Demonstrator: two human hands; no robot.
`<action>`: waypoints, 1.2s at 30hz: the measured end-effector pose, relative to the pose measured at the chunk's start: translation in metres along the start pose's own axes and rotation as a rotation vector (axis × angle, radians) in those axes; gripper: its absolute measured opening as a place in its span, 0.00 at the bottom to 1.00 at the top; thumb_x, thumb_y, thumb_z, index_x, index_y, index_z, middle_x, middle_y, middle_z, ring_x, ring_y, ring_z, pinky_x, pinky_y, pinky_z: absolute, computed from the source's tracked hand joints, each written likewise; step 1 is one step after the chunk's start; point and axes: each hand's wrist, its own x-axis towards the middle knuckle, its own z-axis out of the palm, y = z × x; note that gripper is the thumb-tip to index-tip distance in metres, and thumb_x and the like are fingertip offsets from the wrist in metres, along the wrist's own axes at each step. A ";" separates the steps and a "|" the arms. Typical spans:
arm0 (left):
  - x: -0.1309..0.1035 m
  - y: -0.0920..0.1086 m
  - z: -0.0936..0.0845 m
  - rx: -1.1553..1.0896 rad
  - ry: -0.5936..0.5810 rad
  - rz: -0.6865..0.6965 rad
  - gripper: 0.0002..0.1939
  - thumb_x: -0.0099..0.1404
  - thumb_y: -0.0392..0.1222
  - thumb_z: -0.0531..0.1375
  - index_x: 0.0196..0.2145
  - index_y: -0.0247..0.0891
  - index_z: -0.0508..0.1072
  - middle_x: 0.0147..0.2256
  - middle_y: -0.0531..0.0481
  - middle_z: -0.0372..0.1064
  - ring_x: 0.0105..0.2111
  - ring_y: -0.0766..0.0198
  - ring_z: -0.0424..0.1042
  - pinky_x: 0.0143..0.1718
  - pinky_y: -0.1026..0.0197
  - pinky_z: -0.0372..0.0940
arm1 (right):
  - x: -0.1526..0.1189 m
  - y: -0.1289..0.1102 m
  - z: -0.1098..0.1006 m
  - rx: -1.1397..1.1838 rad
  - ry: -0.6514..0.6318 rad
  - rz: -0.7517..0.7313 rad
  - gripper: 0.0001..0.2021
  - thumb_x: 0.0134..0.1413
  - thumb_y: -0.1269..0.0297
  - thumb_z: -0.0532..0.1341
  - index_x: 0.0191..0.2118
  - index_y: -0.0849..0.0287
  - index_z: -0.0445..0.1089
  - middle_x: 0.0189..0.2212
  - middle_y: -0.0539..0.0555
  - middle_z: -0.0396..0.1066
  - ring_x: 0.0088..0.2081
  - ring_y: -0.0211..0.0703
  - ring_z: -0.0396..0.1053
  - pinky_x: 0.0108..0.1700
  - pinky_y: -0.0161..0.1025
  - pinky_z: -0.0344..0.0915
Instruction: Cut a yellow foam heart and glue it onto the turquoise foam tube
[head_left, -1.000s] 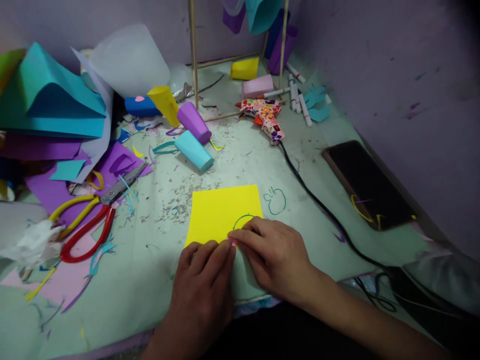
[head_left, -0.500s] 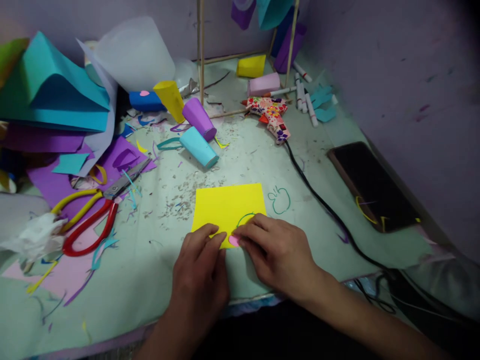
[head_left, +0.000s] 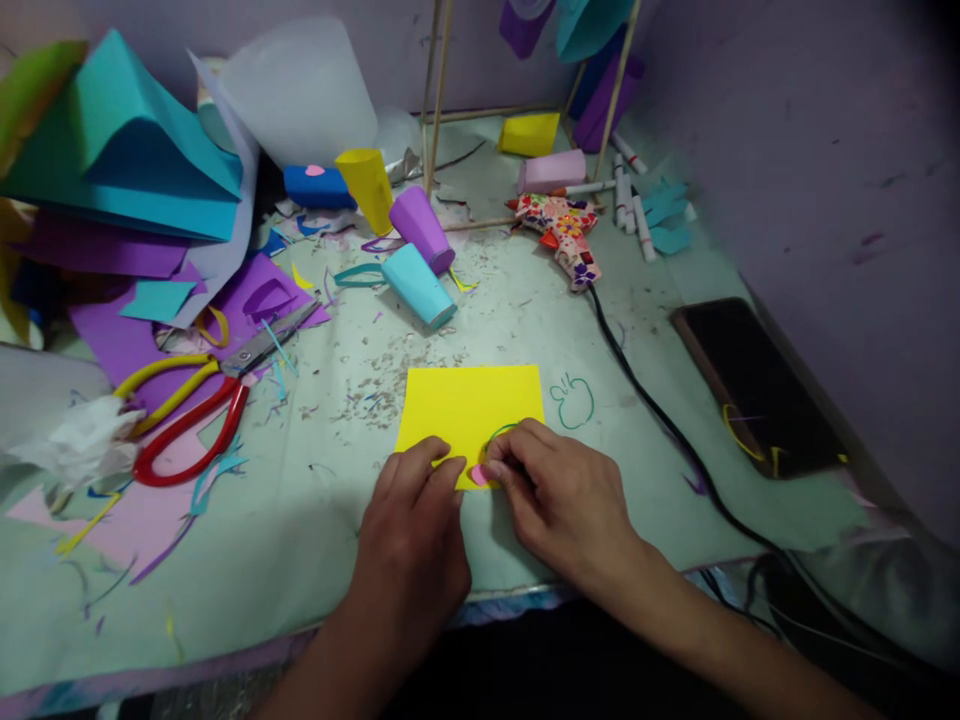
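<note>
A yellow sheet of paper [head_left: 465, 400] lies flat on the pale green table [head_left: 300, 540], with part of a green curve drawn on it near its lower right corner. Over that corner my right hand [head_left: 562, 490] has its fingertips pinched at a small pink paper piece [head_left: 478, 475]. My left hand [head_left: 416, 530] presses its bent fingertips on the sheet's lower edge, left of the pink piece. A green outline drawing [head_left: 572, 402] is on the table just right of the sheet.
Red-and-yellow scissors [head_left: 236, 385] lie on paper scraps at left. Paper cups [head_left: 420, 285] stand or lie behind the sheet. A floral glue gun [head_left: 562, 230] trails a black cord toward a phone [head_left: 757, 380] at right. Markers [head_left: 641, 225] and wooden sticks [head_left: 439, 100] are at the back.
The whole view has shifted slightly, so most things appear further right. My right fingertips have drawn closer together at the pink piece; my left hand stays on the sheet.
</note>
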 end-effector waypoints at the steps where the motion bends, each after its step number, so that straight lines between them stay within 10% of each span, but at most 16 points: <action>1: 0.000 0.000 0.000 -0.001 0.000 -0.001 0.14 0.59 0.25 0.52 0.43 0.33 0.65 0.42 0.40 0.64 0.42 0.57 0.65 0.43 0.52 0.67 | 0.000 -0.001 0.000 -0.003 -0.002 0.007 0.07 0.54 0.65 0.55 0.30 0.56 0.68 0.28 0.50 0.71 0.28 0.42 0.67 0.27 0.37 0.51; 17: -0.003 0.001 -0.004 -0.067 0.005 -0.026 0.14 0.58 0.25 0.54 0.42 0.34 0.67 0.42 0.43 0.65 0.41 0.60 0.66 0.44 0.56 0.66 | -0.001 -0.004 0.009 -0.148 0.109 -0.036 0.07 0.52 0.65 0.56 0.28 0.57 0.68 0.25 0.51 0.70 0.24 0.41 0.64 0.25 0.39 0.48; 23: -0.005 0.003 -0.011 -0.172 -0.104 0.188 0.16 0.55 0.23 0.53 0.41 0.31 0.69 0.41 0.44 0.70 0.41 0.60 0.65 0.43 0.57 0.65 | -0.001 -0.003 0.009 -0.103 0.104 -0.025 0.07 0.53 0.64 0.56 0.27 0.57 0.68 0.26 0.51 0.71 0.25 0.42 0.66 0.25 0.38 0.51; 36: -0.001 0.001 -0.006 -0.122 -0.170 0.207 0.16 0.56 0.22 0.52 0.42 0.28 0.69 0.41 0.42 0.70 0.41 0.59 0.64 0.44 0.56 0.64 | -0.006 0.013 0.003 0.412 0.407 -0.084 0.07 0.53 0.76 0.56 0.37 0.61 0.70 0.29 0.53 0.68 0.32 0.38 0.67 0.33 0.35 0.65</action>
